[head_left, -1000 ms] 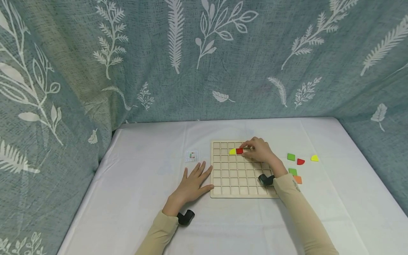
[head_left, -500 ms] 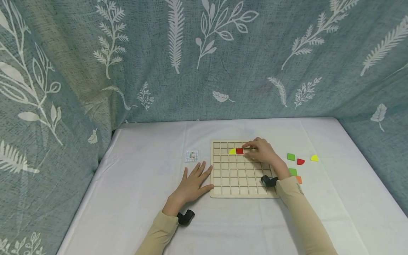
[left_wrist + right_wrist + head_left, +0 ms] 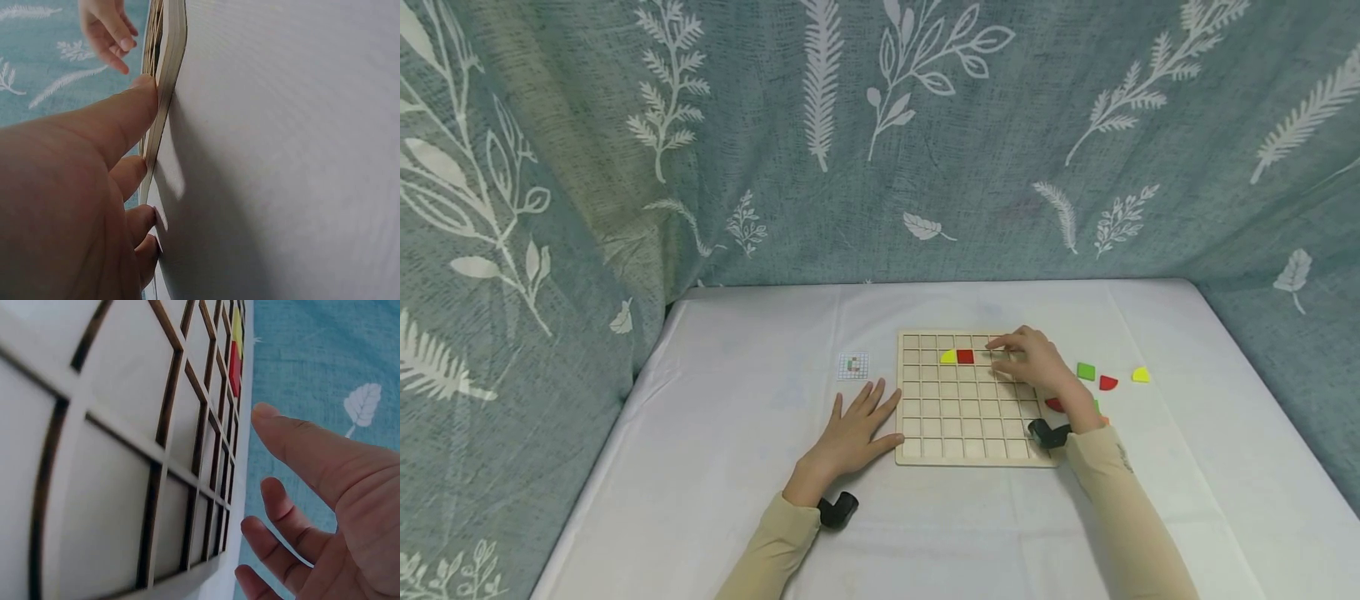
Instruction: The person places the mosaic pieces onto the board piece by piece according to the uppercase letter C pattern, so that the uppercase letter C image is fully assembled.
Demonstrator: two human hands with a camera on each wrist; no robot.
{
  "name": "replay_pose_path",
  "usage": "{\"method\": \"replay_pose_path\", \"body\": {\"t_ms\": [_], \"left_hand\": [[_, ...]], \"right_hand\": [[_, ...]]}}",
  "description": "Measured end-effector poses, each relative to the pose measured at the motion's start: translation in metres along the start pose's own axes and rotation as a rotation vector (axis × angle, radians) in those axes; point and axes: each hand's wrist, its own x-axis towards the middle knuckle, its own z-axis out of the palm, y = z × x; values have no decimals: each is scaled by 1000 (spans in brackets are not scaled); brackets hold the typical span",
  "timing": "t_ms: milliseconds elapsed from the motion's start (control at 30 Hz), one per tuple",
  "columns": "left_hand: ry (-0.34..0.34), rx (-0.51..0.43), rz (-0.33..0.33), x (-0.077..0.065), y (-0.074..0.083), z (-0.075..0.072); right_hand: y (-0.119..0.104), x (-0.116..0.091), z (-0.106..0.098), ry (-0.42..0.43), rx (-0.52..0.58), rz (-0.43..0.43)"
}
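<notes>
Board of pale wood (image 3: 958, 427), divided into square cells, lying flat on a white-cloth-covered bench (image 3: 700, 408). In its second row from the far edge, a yellow quarter-circle tile (image 3: 949, 357) occupies the third cell from the left, and a glossy red square tile (image 3: 965, 357) the fourth, immediately to its right. The right hand (image 3: 1033, 360) is released, thumb and fingers parted above the board's far right portion. Compared with one second earlier, when its fingertips were at the red square, it has withdrawn rightward, leaving both tiles in the same cells. The left hand (image 3: 852, 435) is unchanged: released, fingers spread, thumb touching the board's left edge. Just beyond it lies a small printed grid card (image 3: 853, 366), left of the board. Right of the board lie a green square (image 3: 1086, 372), a red quarter-circle (image 3: 1108, 383) and a yellow piece (image 3: 1141, 375). Near the right wrist, a second red piece (image 3: 1055, 405), hidden earlier, is now partly visible, while an orange piece (image 3: 1105, 421) is more covered.
</notes>
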Motion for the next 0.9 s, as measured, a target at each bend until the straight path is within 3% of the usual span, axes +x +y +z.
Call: {"method": "replay_pose_path", "body": {"t_ms": [400, 900], "left_hand": [[-1, -2, -10, -1, 1, -2], [-6, 5, -16, 2, 4, -2]], "right_hand": [[14, -17, -9, 30, -44, -11], [33, -39, -32, 42, -70, 94]]}}
